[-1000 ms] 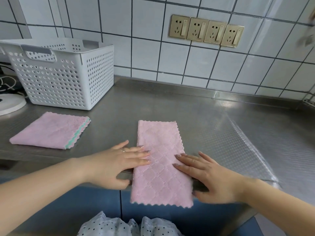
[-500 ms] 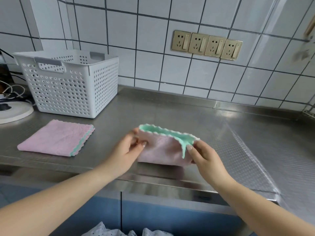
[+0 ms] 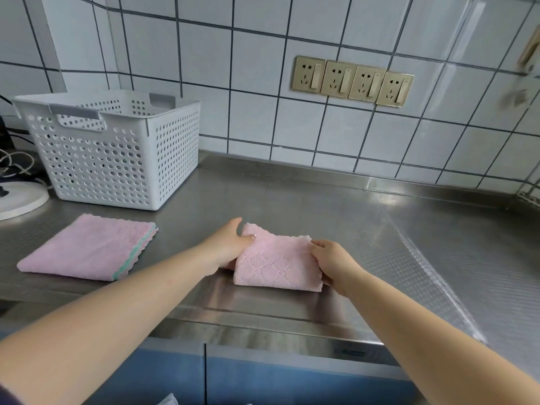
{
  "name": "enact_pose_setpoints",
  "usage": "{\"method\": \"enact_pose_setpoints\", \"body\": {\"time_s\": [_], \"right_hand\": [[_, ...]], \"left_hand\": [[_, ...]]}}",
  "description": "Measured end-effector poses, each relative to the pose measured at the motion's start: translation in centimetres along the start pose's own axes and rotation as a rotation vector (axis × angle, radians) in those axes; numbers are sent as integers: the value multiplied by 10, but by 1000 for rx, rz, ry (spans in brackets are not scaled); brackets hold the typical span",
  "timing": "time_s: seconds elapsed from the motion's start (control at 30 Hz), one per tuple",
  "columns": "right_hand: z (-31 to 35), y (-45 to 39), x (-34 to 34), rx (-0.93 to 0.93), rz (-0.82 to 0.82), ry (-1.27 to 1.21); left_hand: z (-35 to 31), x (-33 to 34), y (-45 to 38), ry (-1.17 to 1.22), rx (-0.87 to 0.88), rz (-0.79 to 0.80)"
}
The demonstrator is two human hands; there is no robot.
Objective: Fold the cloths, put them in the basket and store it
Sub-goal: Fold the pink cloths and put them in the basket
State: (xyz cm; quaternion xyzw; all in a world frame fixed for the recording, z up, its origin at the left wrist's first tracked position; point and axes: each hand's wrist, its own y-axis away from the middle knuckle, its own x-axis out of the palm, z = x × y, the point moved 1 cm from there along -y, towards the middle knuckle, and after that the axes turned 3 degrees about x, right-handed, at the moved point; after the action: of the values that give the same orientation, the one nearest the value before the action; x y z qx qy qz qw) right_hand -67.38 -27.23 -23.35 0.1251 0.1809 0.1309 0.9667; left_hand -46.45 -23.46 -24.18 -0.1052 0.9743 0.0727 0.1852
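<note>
I've laid the cloth (image 3: 277,263) down folded on the tabletop (image 3: 365,229), green side now hidden; left hand (image 3: 230,244) and right hand (image 3: 331,257) fingers pinch its sides.

place: kitchen | evidence: stainless steel counter (image 3: 292,200) with raised back edge | white tiled wall (image 3: 257,118), dark grout | row of four brass wall sockets (image 3: 352,80) | blue cabinet doors (image 3: 263,381) under the counter
</note>
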Motion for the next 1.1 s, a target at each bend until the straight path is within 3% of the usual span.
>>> {"method": "enact_pose_setpoints", "body": {"time_s": [0.13, 0.23, 0.4, 0.5, 0.73, 0.93, 1.0, 1.1], "right_hand": [[0, 2, -1, -135, -128, 140], [-3, 2, -6, -226, -233, 125], [-7, 0, -10, -63, -105, 32], [-1, -3, -12, -28, -61, 12], [5, -14, -14, -92, -206, 179], [3, -20, -16, -150, -291, 360], [4, -20, -19, -207, -406, 473], [9, -13, -13, -409, -443, 522]], "left_hand": [[-10, 2, 3, -130, 126, 29], [-11, 8, 1, -98, 175, 47], [-4, 9, -8, -37, 79, 92], [-8, 7, -10, -72, 146, 89], [-9, 3, -25, -200, 120, -46], [-6, 2, -30, -191, 118, -54], [-9, 1, -30, -239, 182, -101], [-20, 7, -12, -474, 474, -144]]}}
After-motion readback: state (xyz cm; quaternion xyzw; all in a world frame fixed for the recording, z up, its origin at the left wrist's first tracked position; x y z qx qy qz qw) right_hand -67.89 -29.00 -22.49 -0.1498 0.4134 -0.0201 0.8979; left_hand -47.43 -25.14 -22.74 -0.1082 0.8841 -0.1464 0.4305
